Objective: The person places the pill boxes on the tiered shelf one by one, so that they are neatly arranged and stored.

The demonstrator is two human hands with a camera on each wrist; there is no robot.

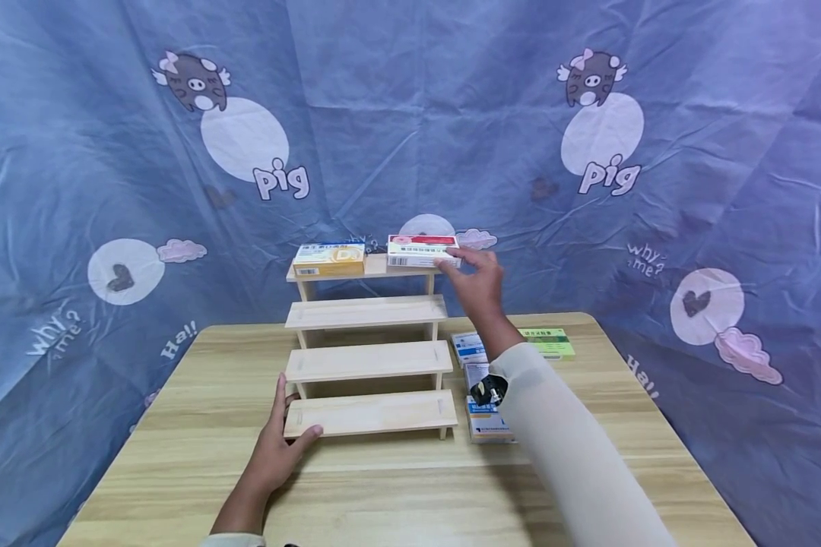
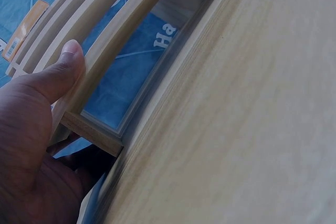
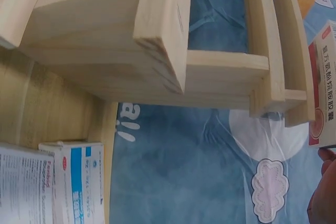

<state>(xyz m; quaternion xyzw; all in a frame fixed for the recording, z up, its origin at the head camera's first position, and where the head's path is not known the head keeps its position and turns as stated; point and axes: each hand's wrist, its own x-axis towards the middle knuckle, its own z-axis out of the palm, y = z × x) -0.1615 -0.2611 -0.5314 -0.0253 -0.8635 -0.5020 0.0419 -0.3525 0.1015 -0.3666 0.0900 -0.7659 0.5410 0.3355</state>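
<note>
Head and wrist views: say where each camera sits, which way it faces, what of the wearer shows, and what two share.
Head: on the head, facing forward-down at the stepped rack; left hand, right hand and sleeves show.
Left wrist: on that wrist, facing the rack's left end and tabletop; the left hand shows.
Right wrist: on that wrist, facing the rack's right end; part of the right hand shows.
Shared: head and right wrist views both show the red-and-white box.
</note>
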